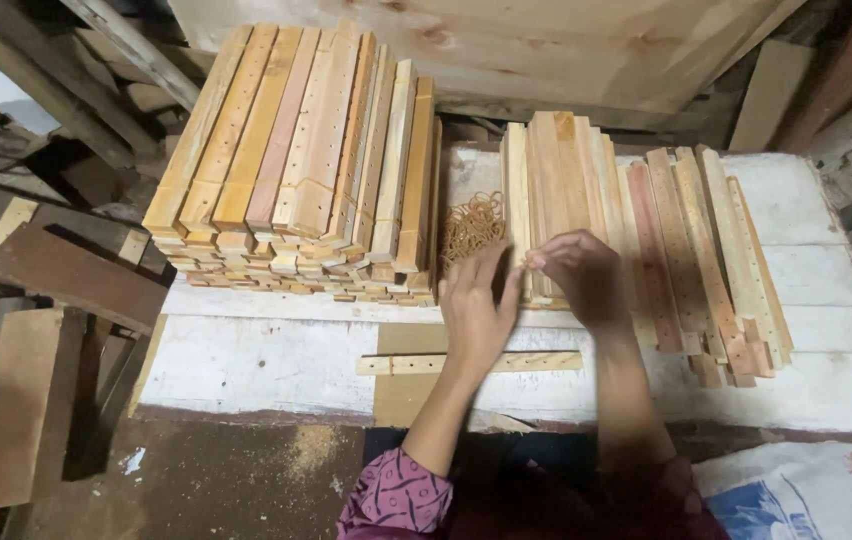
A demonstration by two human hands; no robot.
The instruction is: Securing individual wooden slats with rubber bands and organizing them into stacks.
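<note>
Wooden slats (556,200) — hands (531,290) perhaps touching

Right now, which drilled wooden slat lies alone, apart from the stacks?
The single slat lying crosswise on the white table, just below the left hand. All the others are stacked in the big left pile or the right pile.

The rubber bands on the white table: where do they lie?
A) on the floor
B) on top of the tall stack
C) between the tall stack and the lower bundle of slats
C: the rubber bands lie between the tall stack and the lower bundle.
</note>
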